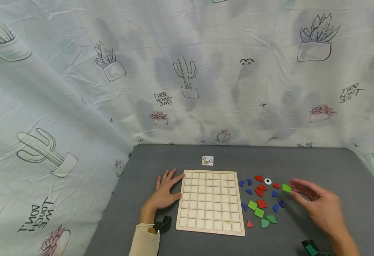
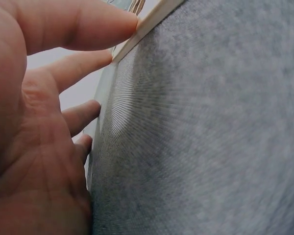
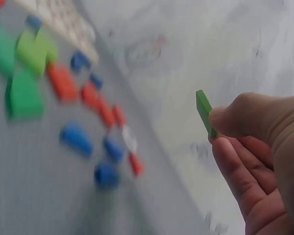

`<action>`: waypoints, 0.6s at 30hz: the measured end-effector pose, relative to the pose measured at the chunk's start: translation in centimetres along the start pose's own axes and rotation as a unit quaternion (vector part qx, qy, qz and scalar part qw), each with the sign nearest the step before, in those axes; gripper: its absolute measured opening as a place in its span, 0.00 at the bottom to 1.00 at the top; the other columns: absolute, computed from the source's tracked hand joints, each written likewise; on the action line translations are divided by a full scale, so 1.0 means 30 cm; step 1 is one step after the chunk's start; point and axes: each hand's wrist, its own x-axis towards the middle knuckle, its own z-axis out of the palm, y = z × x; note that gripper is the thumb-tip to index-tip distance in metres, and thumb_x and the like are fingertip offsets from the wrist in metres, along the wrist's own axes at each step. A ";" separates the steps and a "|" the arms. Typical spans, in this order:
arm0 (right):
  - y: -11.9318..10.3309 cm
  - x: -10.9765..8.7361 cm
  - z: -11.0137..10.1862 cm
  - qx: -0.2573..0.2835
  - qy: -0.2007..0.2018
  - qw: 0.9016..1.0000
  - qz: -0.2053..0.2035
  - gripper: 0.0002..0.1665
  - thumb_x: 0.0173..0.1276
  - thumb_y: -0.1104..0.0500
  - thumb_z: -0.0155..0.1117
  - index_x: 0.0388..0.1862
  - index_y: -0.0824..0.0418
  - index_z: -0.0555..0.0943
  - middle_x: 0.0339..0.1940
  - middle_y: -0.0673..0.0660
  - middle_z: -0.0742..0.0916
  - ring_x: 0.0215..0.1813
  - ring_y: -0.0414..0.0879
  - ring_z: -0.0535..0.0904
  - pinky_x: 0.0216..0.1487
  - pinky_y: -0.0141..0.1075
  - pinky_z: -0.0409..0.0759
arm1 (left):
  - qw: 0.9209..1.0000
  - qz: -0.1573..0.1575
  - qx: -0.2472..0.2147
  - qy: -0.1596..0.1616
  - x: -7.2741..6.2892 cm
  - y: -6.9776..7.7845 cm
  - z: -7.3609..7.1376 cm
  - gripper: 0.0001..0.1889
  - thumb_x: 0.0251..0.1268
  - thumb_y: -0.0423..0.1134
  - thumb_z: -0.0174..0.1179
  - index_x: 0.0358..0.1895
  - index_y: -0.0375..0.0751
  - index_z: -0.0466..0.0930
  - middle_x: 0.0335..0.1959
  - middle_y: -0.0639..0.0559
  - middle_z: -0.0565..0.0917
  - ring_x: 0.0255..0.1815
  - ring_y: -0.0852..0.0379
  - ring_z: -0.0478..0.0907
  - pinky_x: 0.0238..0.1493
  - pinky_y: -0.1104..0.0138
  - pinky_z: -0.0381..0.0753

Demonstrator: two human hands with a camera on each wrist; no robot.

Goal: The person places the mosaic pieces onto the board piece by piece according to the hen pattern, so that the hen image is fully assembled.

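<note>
Between thumb and fingertips my right hand (image 1: 324,202) pinches a light green square tile (image 1: 286,187), raised above the table in the right wrist view. My left hand (image 1: 165,192) has its fingers spread, with thumb and index fingertip at the left edge of a wooden grid board (image 1: 210,202). In the left wrist view the thumb (image 2: 98,27) touches the board's rim (image 2: 157,14). Loose pieces lie right of the board: light green squares (image 1: 259,212), a red square (image 1: 262,203), dark green quarter pieces (image 1: 265,223), red pieces (image 1: 259,192), blue half-rounds (image 1: 274,193) and a white ring (image 1: 268,181).
A small printed picture card (image 1: 207,161) lies behind the board on the grey table (image 1: 170,156). A patterned cloth (image 1: 219,71) hangs behind the table and along its left side. One small red triangle (image 1: 249,224) sits close to the board's lower right corner.
</note>
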 end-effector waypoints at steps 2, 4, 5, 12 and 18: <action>-0.045 0.013 0.017 0.013 -0.009 1.000 -0.016 0.27 0.62 0.77 0.79 0.60 0.65 0.90 0.52 0.29 0.90 0.48 0.21 0.87 0.50 0.15 0.83 | 1.000 -0.002 0.000 0.001 0.001 0.001 0.001 0.38 0.71 0.34 0.67 0.84 0.48 0.70 0.91 0.35 0.52 0.93 0.30 0.37 0.87 0.34 0.26; -0.083 0.023 0.044 0.034 -0.018 0.999 -0.031 0.27 0.61 0.78 0.78 0.59 0.65 0.90 0.52 0.34 0.91 0.50 0.24 0.88 0.51 0.17 0.84 | 1.000 -0.004 -0.002 0.001 0.000 0.005 -0.001 0.38 0.71 0.34 0.68 0.84 0.48 0.70 0.91 0.36 0.52 0.93 0.30 0.37 0.87 0.34 0.25; -0.100 0.027 0.060 0.041 -0.023 0.998 -0.041 0.28 0.60 0.79 0.78 0.59 0.66 0.90 0.52 0.37 0.92 0.50 0.25 0.88 0.51 0.18 0.85 | 1.000 -0.005 -0.003 0.001 -0.001 0.007 -0.002 0.38 0.71 0.34 0.68 0.84 0.48 0.71 0.91 0.36 0.52 0.93 0.31 0.37 0.88 0.35 0.25; -0.192 0.034 0.195 0.077 -0.064 0.993 -0.055 0.26 0.63 0.75 0.80 0.60 0.62 0.90 0.52 0.56 0.95 0.50 0.29 0.89 0.50 0.22 0.87 | 1.000 -0.008 -0.009 0.009 -0.003 0.010 -0.002 0.38 0.70 0.34 0.69 0.83 0.50 0.73 0.91 0.36 0.53 0.93 0.31 0.37 0.87 0.34 0.25; -0.241 0.038 0.311 0.103 -0.082 0.990 -0.042 0.23 0.66 0.72 0.79 0.59 0.64 0.90 0.52 0.61 0.95 0.50 0.34 0.91 0.50 0.25 0.88 | 1.000 -0.007 -0.013 0.011 -0.002 0.010 0.002 0.37 0.68 0.34 0.70 0.82 0.51 0.75 0.91 0.36 0.54 0.93 0.30 0.38 0.87 0.33 0.25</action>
